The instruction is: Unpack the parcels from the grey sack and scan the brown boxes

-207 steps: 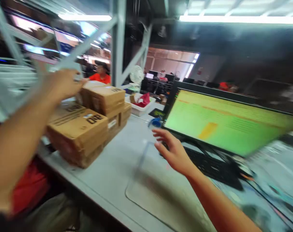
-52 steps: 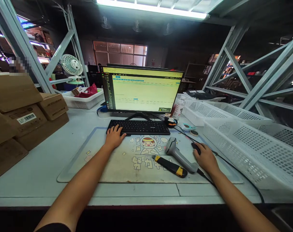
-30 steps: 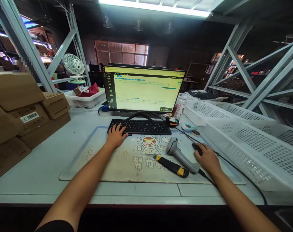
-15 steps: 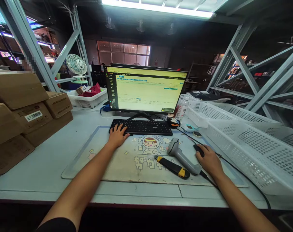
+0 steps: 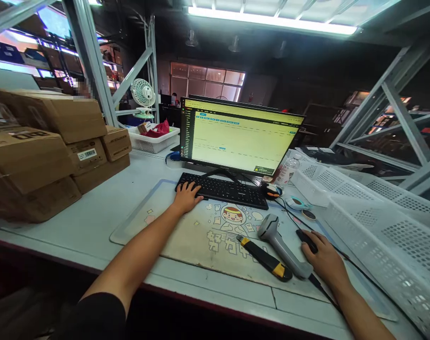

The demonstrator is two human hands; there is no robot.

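My left hand (image 5: 186, 197) lies with its fingers spread over the left end of the black keyboard (image 5: 232, 191). Curled around a black computer mouse (image 5: 307, 241) is my right hand (image 5: 324, 259), resting on the right part of the printed desk mat (image 5: 193, 245). Left of the mouse lies a grey barcode scanner (image 5: 284, 248), its cable running under my right forearm. Beside the scanner is a black and yellow utility knife (image 5: 264, 258). Behind the keyboard stands a monitor (image 5: 239, 137) with a lit page of lists and blue buttons.
Stacked cardboard boxes (image 5: 76, 118) fill the table's left side. White perforated baskets (image 5: 385, 226) line the right, near a plastic bottle (image 5: 289, 170) and a tape roll (image 5: 296, 203). Another white basket (image 5: 153, 142) and a fan (image 5: 143, 93) stand at the back left.
The view has turned left and tilted, so everything appears shifted to the right and more of the boxes shows. Both hands keep their places on the keyboard and the mouse.
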